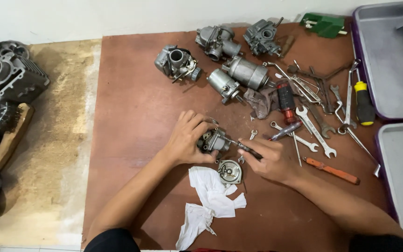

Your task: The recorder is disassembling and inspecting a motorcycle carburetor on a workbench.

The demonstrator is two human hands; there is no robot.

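My left hand (187,136) grips a small grey carburetor body (214,140) and steadies it on the brown board (131,121). In my right hand (267,158) is a thin screwdriver (244,147), its tip set against the right side of the carburetor. A round metal cover (230,171) lies just below the carburetor, between both hands. A crumpled white rag (208,200) rests on the board under the cover.
Several more carburetors (218,42) sit at the board's far side. Spanners, screwdrivers and pliers (313,105) are scattered to the right, plus an orange-handled tool (332,171). Grey trays (392,65) stand at the right edge. Dark engine cylinders (3,79) are piled at left.
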